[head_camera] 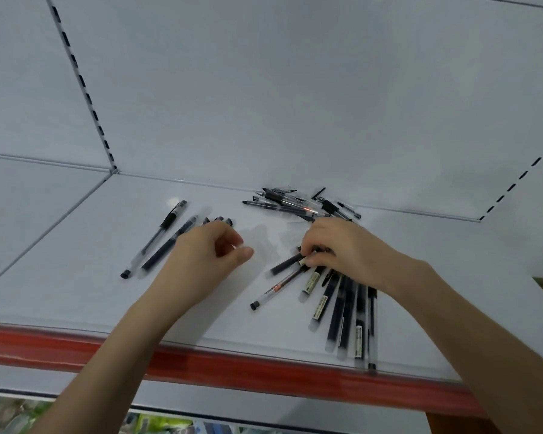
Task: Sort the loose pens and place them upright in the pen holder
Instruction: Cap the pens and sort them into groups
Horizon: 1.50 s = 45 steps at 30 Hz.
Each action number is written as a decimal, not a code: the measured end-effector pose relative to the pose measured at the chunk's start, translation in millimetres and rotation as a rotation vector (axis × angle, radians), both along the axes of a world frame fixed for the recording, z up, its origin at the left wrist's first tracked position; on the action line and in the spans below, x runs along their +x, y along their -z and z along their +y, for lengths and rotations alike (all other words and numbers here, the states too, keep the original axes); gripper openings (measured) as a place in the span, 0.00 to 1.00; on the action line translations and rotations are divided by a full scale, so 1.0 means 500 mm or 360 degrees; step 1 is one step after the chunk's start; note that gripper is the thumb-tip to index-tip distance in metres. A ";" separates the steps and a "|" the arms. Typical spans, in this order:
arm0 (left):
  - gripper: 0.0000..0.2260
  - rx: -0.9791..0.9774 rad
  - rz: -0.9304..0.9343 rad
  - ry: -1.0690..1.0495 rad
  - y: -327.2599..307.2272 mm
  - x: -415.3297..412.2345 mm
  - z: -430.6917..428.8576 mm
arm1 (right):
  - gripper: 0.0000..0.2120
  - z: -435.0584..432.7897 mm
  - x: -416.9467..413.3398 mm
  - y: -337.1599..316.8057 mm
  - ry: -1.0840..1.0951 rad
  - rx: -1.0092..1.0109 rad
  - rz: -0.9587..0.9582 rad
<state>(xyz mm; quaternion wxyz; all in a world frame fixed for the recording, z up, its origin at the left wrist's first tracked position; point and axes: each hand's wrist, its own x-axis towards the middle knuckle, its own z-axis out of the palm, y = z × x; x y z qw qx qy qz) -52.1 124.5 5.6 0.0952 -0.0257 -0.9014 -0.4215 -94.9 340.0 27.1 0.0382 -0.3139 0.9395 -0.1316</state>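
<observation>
Loose black and clear pens lie on a white shelf [85,296]. A row of sorted pens [166,239] lies at the left; my left hand [201,261] hovers over its right end with loosely curled fingers, holding nothing. A fan of pens [342,311] lies at the right front. My right hand [336,249] rests on its upper ends, and its fingertips pinch a black pen [286,264]. A jumbled pile of pens [295,205] lies behind, near the back wall. No pen holder is in view.
The shelf has a red front edge strip [201,361] and a white back panel [264,89] with slotted uprights [85,89]. Bare shelf shows between the two hands and at the far left. Packaged goods [157,424] show on a lower level.
</observation>
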 end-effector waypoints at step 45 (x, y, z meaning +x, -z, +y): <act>0.08 0.2014 -0.0043 0.0236 -0.101 -0.005 0.045 | 0.04 -0.006 0.120 -0.111 0.0676 -0.2665 -0.0308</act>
